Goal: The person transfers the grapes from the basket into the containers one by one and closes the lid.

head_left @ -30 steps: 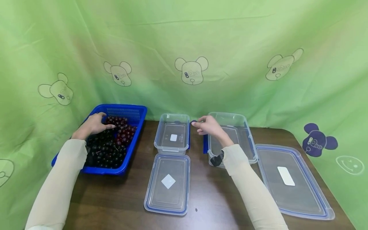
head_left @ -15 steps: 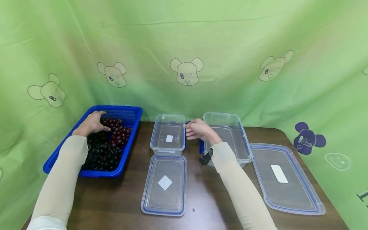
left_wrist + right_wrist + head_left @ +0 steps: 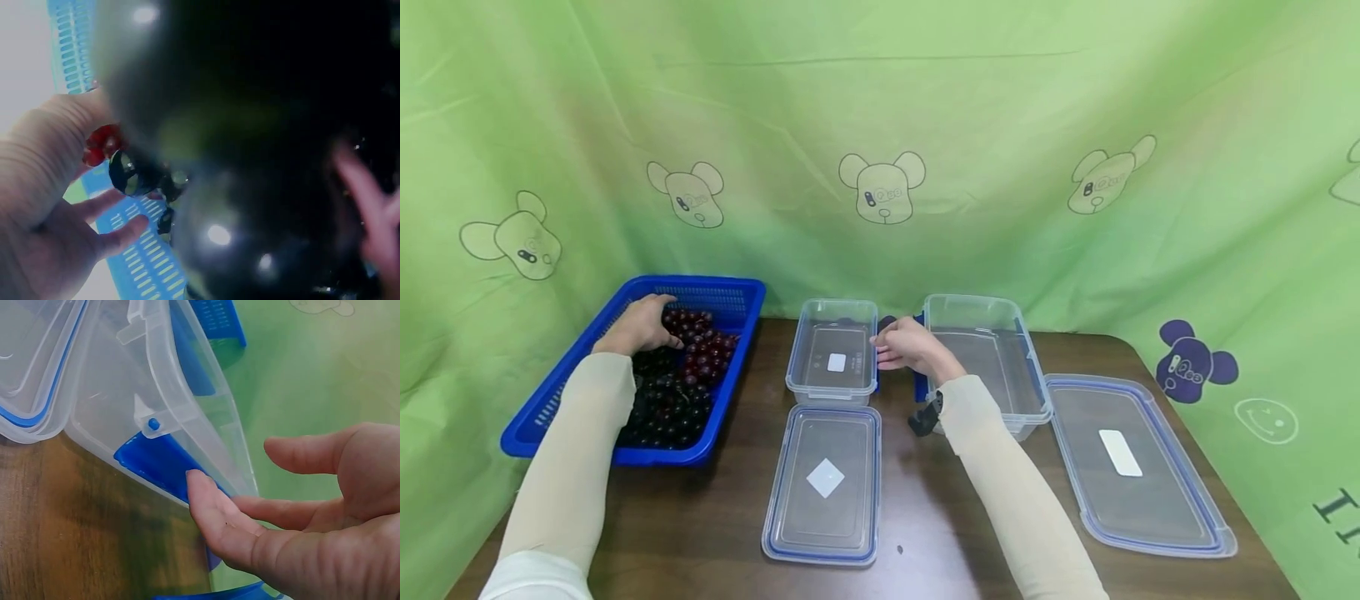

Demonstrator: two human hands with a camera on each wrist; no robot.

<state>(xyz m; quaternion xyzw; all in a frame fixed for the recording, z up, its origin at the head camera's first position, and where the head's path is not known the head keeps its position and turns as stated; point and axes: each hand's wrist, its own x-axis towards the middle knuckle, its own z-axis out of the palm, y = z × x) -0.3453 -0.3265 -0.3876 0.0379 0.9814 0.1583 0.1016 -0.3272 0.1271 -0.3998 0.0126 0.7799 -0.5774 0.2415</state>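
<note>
In the head view my left hand (image 3: pixel 638 327) rests in the blue basket (image 3: pixel 662 457) over dark grapes (image 3: pixel 666 408), with red grapes (image 3: pixel 707 354) to its right. Dark grapes fill much of the left wrist view, close to the camera and blurred. The fingers (image 3: pixel 119 240) there are spread near the basket's slotted wall. My right hand (image 3: pixel 913 346) is at the right side of the small clear container (image 3: pixel 831 337). In the right wrist view its fairly straight fingers overlap the hanging blue latch (image 3: pixel 156 465), thumb apart, gripping nothing.
A larger clear container (image 3: pixel 1000 358) stands to the right of the right hand. The small lid (image 3: pixel 823 521) lies in front of the small container, and the large lid (image 3: pixel 1157 517) lies far right. A green printed cloth (image 3: pixel 880 92) hangs behind the table.
My right hand has moved left and slightly nearer, from above the gap between the containers to the small container's side. The left hand stays in the basket. The head view has shifted slightly.
</note>
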